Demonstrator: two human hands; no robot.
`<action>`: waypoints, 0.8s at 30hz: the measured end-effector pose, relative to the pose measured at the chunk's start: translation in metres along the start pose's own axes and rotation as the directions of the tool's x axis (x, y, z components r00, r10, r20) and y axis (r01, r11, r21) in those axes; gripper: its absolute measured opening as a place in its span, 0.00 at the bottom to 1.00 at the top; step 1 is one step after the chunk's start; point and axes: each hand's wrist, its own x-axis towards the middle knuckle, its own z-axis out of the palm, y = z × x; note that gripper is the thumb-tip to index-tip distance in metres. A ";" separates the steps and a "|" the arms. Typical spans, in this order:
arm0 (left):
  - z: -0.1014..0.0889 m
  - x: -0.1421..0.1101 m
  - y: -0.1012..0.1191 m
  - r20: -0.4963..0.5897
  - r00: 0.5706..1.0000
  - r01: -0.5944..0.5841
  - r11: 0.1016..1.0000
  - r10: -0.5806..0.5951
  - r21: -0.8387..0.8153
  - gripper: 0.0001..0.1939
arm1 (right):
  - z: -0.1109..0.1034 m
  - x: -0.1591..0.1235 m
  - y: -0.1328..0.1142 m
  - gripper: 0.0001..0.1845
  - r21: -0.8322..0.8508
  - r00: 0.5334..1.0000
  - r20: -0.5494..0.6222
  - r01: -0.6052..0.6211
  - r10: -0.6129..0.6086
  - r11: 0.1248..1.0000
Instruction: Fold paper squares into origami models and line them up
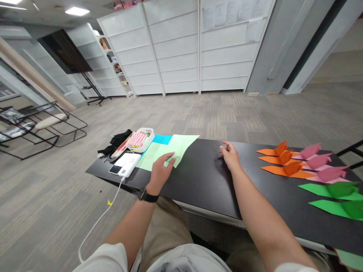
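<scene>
My left hand (161,170) pinches the near edge of a light green sheet of paper (185,143), whose right side is lifted off the table. Beneath it lie more light green paper (147,156) and a blue sheet (162,139). Over the middle of the dark table (198,185), my right hand (230,155) has its fingers loosely curled, with the thumb and forefinger apart and nothing visible in them. Folded paper tulips stand in rows at the right: orange ones (293,168), pink ones (330,174) and green ones (343,190).
At the table's left end are a white basket (149,140) with a pink-patterned packet, a black cloth (120,139), a phone (115,169) and a white power bank (130,163). A white cable (99,219) hangs from it towards the floor. Metal-framed chairs (53,121) stand farther left.
</scene>
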 end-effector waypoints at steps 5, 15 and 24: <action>0.076 -0.019 0.061 0.258 0.943 -0.232 0.971 0.209 0.061 0.14 | -0.019 0.008 -0.009 0.29 0.076 0.983 -0.180 -0.018 0.031 0.997; 0.137 -0.049 0.125 0.610 0.736 -0.455 0.882 0.294 0.124 0.18 | -0.046 0.010 -0.021 0.22 -0.070 0.915 -0.392 0.079 -0.100 0.994; 0.176 0.030 0.061 0.534 0.774 -0.445 0.892 0.341 0.075 0.26 | -0.020 -0.018 -0.034 0.23 -0.564 0.948 0.063 0.293 -0.313 0.772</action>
